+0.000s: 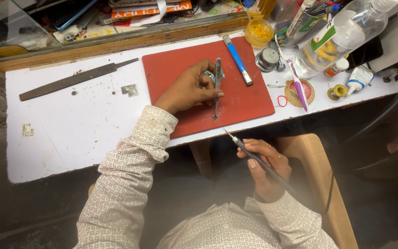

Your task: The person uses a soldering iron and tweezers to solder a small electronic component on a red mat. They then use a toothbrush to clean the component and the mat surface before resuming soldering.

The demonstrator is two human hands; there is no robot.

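Observation:
My left hand rests on a red mat and grips metal tweezers. The tweezer tips point down at a tiny square part on the mat. A small bluish circuit board lies half hidden under my fingers. My right hand is off the table, below its front edge. It holds a thin black soldering iron like a pen, tip aimed up-left toward the mat.
A long dark file and a small metal plate lie on the white table. A blue-handled tool, a toothbrush, a clear bottle, small jars and tubes crowd the back right. A wooden chair stands below.

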